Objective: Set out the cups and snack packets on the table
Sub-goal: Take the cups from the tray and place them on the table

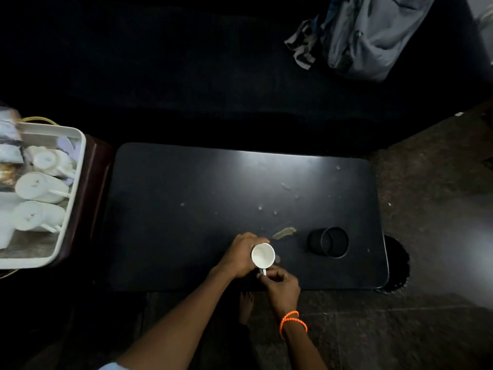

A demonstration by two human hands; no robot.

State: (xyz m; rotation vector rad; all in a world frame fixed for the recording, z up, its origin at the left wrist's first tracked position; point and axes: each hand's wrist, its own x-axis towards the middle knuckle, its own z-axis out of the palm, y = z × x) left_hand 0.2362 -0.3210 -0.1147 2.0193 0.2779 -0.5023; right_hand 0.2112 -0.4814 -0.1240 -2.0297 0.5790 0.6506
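Observation:
A white cup point(262, 255) stands upright near the front edge of the black table point(186, 209). My left hand point(240, 256) wraps around the cup's left side. My right hand point(281, 287) pinches its handle from the front. A black cup point(329, 243) sits on the table to the right of them. At the left, a white tray point(76, 182) holds three white cups lying on their sides point(40, 186) and snack packets point(9, 153) at its far left, partly cut off by the frame edge.
The tray rests on a dark red stand point(93, 182) beside the table. Crumbs and a smear point(284, 233) mark the tabletop. A grey backpack point(370, 36) lies on the dark seat behind. Stone floor point(440, 209) lies to the right.

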